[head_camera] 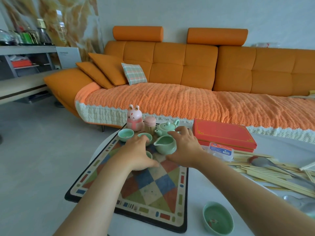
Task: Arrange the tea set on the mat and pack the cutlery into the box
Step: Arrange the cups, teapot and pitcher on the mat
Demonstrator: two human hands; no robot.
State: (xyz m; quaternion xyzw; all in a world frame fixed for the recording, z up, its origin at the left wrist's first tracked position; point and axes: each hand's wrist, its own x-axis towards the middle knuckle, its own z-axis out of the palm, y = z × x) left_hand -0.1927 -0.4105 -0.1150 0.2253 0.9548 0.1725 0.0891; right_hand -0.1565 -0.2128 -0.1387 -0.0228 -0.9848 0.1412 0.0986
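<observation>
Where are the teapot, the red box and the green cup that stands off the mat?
teapot (165, 129), head view, on its body.
red box (221, 133), head view, on its lid.
green cup (217, 218), head view, inside bottom.

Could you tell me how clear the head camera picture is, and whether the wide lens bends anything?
Head view: soft, even daylight and no hard shadows; the sofa and mat edges bow from wide-angle distortion; the chopsticks and spoon look slightly smeared near the right edge; both forearms stretch large at the bottom.

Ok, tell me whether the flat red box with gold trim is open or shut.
Shut. The red box lies flat on the white table, its lid seated squarely on the base all round, nothing packed inside yet.
</observation>
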